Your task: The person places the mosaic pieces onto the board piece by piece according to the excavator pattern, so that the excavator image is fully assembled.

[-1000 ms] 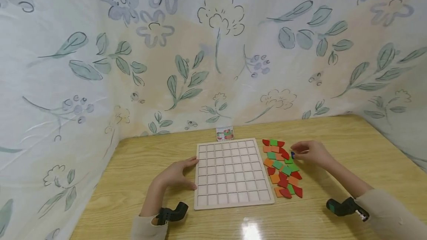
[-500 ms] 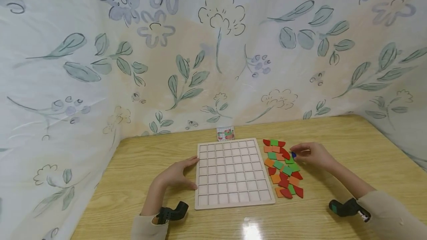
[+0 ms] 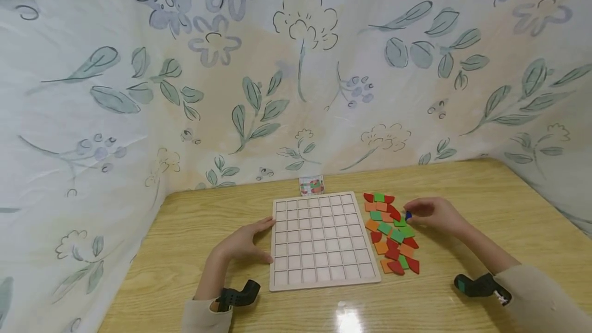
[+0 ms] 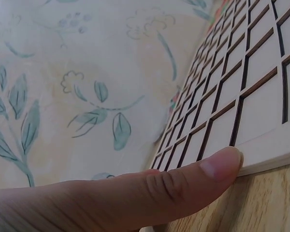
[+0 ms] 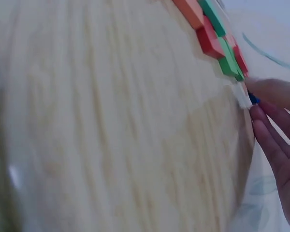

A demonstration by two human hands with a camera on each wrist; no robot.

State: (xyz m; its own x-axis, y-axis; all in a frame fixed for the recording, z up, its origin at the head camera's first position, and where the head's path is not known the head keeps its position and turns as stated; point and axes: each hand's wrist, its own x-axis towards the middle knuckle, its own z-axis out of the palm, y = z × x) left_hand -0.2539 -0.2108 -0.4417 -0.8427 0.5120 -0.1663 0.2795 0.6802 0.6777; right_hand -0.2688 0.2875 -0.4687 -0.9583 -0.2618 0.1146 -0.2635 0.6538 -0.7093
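A pale wooden grid board lies on the table, its square cells bare. My left hand rests at the board's left edge, fingers spread; in the left wrist view the thumb lies against the board's rim. Right of the board, my right hand pinches a small dark blue piece between thumb and fingertips. The same blue piece shows only partly between the fingers in the right wrist view. Flat red tiles, green tiles and orange tiles lie in a loose column beside that hand.
A small printed card with a coloured pattern lies behind the board, near the table's back edge. Floral cloth hangs behind and at both sides of the wooden table. Each wrist carries a black camera mount, such as the left mount.
The blue piece turns slightly in the fingertips of my right hand, which stays in nearly the same spot. My left hand and the board have not moved.
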